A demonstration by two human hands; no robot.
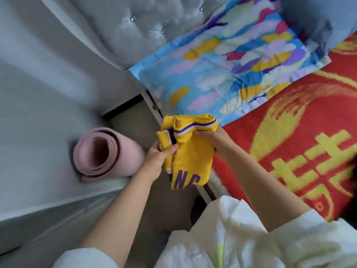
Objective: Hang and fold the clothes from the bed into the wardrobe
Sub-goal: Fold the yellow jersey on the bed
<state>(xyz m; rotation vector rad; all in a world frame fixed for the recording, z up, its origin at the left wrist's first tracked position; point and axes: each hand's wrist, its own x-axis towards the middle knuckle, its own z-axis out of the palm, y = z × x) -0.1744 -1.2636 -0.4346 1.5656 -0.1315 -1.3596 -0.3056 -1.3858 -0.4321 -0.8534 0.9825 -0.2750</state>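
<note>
The yellow jersey (190, 151) was held in the air, folded into a compact packet, just off the left edge of the bed (301, 136) and above the strip of floor (135, 122) beside it. Its long axis ran away from the person, with the purple lettering at the near end and the striped trim bunched at the far end. The left hand (157, 157) gripped the packet's left side, thumb on top and fingers curled beneath. The right hand (216, 141) pinched the trimmed far-right corner, its grip closed tight on the fabric. Both hands were on the garment, so neither was nearer; the packet lay between them, slightly closer to the left.

The bed's edge sat just right of the jersey, with the red blanket offering flat room for a further fold. The colourful pillow (231, 70) lay toward the headboard corner. On the left, a rolled pink mat (104, 153) stood on the floor near the left hand, narrowing the passage there. No wardrobe showed in view, so the carry would probably call for a turn away from the bed.
</note>
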